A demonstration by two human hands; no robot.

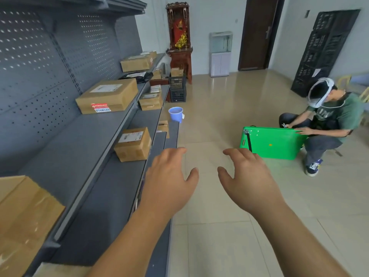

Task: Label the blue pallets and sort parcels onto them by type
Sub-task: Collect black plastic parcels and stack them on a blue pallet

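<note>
My left hand [169, 178] and my right hand [248, 176] are stretched out in front of me over the floor, both empty with fingers spread. Grey shelves [83, 140] run along my left. On them lie cardboard parcels: a small one [133, 144] just left of my left hand, a large flat one [107, 96] higher up, another [151, 101] beyond it, and more [136, 63] farther back. A black bag parcel [137, 76] lies on an upper shelf. A big carton [22, 222] sits at the near left. No blue pallet is in view.
A person [327, 118] crouches at the right holding a green board [273, 142]. A light blue bucket [175, 113] stands at the shelf end. Black crates [177, 88], a wooden cabinet [179, 39], a dark door [259, 33] and a black pallet [323, 50] leaning on the wall are farther back.
</note>
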